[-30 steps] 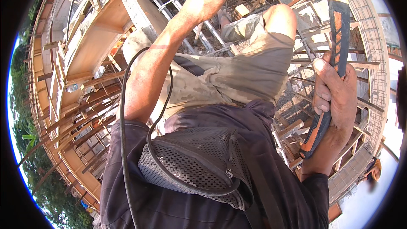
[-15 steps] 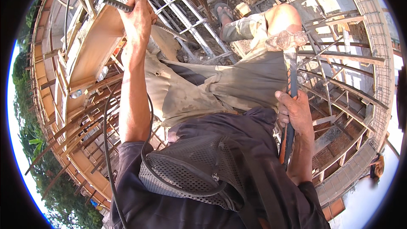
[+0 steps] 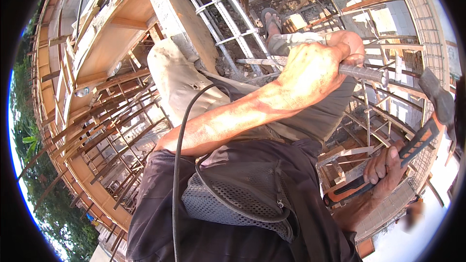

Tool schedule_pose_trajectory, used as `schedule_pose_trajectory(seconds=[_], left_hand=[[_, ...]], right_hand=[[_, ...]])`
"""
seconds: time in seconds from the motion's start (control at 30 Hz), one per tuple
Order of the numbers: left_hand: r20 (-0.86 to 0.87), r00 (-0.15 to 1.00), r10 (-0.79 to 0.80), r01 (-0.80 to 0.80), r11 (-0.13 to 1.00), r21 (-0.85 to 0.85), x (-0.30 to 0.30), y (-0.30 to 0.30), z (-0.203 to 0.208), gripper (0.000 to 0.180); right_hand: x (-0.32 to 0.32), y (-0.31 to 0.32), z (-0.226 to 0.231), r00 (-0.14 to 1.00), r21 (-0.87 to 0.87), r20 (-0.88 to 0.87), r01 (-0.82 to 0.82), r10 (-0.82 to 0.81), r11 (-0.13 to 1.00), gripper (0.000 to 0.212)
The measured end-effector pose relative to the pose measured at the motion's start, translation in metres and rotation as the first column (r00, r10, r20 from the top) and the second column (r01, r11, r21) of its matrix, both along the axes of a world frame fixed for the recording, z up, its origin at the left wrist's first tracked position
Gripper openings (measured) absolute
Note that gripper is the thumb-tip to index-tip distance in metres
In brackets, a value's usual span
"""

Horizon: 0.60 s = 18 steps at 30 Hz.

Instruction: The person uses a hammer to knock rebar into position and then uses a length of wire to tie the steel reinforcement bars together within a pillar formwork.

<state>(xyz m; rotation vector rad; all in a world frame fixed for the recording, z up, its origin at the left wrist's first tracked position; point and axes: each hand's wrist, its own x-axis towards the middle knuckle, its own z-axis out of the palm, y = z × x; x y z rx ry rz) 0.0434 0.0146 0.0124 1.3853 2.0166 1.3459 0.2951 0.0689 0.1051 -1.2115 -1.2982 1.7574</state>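
Head view: the left hand (image 3: 318,65) crosses in front of the body to the person's right, its fingers wrapped tightly around a ribbed steel bar (image 3: 361,72). The bar lies nearly level across the fist, its thick, blunt end sticking out to the right and its other end showing on the left, over the steel bar cage (image 3: 228,19); whether it touches the cage there is hard to tell from this angle. The right hand (image 3: 386,167) is lower and farther right, closed around the orange and black handle of a hammer (image 3: 421,138). The hammer slants up to the right, its metal head beyond the bar's blunt end, with a gap between them in this view.

Below the left forearm are the person's tan trousers (image 3: 194,90), and a foot in a sandal (image 3: 272,22) rests beside the cage. A black mesh pouch (image 3: 238,194) lies against the dark shirt (image 3: 155,208), with a black cable (image 3: 178,165) running past it. Curved wooden formwork (image 3: 104,51) stands on the left, with trees (image 3: 43,204) outside it.
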Motion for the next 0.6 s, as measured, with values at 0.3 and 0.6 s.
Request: schedule_pose_trajectory(seconds=[0.3, 0.6], left_hand=[[-0.028, 0.998, 0.055, -0.054, 0.998, 0.043, 0.007, 0.008, -0.029, 0.027], [0.036, 0.996, 0.081, -0.084, 0.992, 0.092, -0.009, 0.0, -0.017, 0.015]], right_hand=[[-0.015, -0.022, -0.013, 0.938, -0.012, -0.107, -0.333, 0.33, 0.943, 0.03], [0.005, 0.01, 0.049, 0.829, 0.44, -0.272, -0.345, 0.489, 0.829, 0.034]])
